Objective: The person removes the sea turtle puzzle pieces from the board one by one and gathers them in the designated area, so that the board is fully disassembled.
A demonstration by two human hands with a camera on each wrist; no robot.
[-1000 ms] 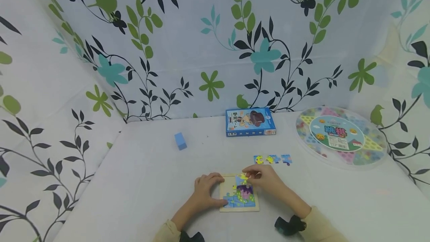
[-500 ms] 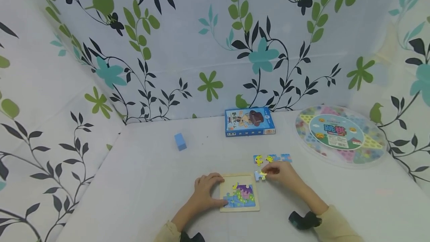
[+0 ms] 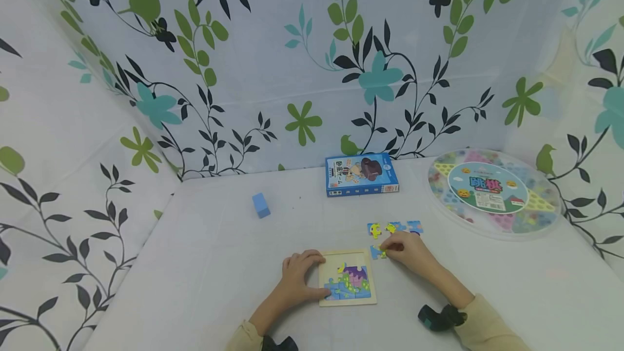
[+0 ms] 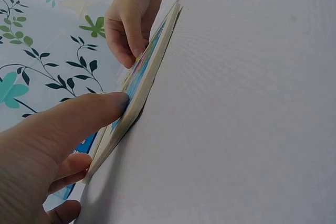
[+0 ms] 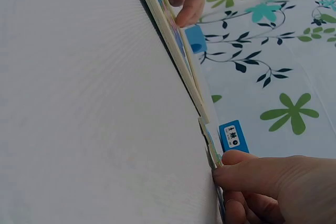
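Observation:
In the head view, a wooden puzzle board lies on the table with several joined pieces in purple, pink, green and blue. My left hand holds its left side, thumb on the lower-left pieces and fingers at the upper-left rim. Just right of the board, my right hand pinches a blue-and-yellow puzzle piece at table level. Whether that is one piece or two joined is hidden by the fingers. In the right wrist view, thumb and fingers meet at the piece's edge.
Loose puzzle pieces lie in a row behind my right hand. Farther back are a blue game box and a blue block. A round Chinese checkers set sits at the right, before the patterned cloth.
My right hand has moved right, off the board's upper right, carrying the blue-and-yellow piece to the table beside it. Bare wood shows where it was. The left hand has stayed in place.

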